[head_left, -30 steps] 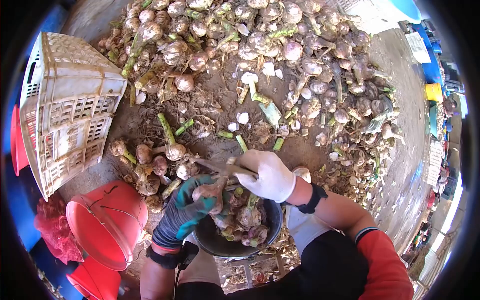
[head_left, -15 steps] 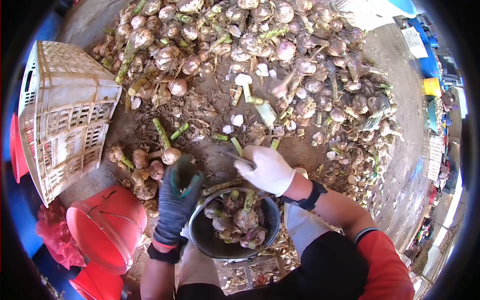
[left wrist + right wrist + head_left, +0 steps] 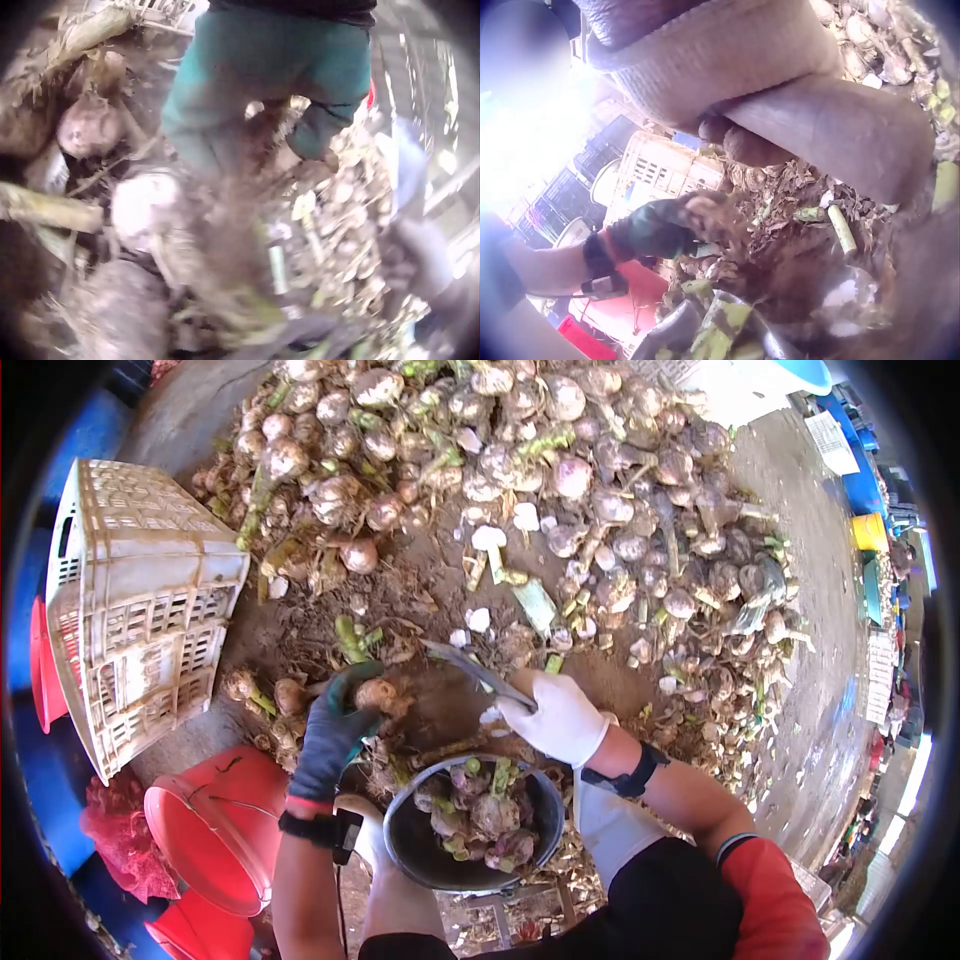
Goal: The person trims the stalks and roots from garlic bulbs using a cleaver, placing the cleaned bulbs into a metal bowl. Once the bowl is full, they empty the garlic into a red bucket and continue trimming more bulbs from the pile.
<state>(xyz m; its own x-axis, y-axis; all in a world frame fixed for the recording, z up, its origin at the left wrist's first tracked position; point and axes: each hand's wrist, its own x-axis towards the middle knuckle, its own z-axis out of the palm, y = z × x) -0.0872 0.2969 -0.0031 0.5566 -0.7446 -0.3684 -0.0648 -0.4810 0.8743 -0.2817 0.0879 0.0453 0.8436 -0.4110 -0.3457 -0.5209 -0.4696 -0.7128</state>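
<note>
The left hand (image 3: 335, 728), in a dark glove with teal parts, holds a brown garlic bulb (image 3: 378, 698) just above the ground, up and left of the dark bucket (image 3: 408, 848). In the left wrist view the teal glove (image 3: 259, 75) curls over blurred, root-like matter. The right hand (image 3: 558, 718), white-gloved, grips a metal blade tool (image 3: 468, 667) that points up and left, apart from the bulb. Several bulbs with cut green stems (image 3: 492, 815) lie in the bucket. In the right wrist view, the left hand (image 3: 656, 229) and its bulb (image 3: 709, 216) show beyond the white glove (image 3: 727, 67).
A large heap of bulbs (image 3: 570, 478) spreads across the far ground. White crates (image 3: 150, 610) stand at the left, with a red bucket (image 3: 205, 840) and red netting (image 3: 125, 835) below them. Cut stems (image 3: 535, 605) and husks litter the middle ground.
The left hand moved a bulb to the bucket, appeared without it half a second ago, and now grips another up and left. The right hand's blade stays in its grip.
</note>
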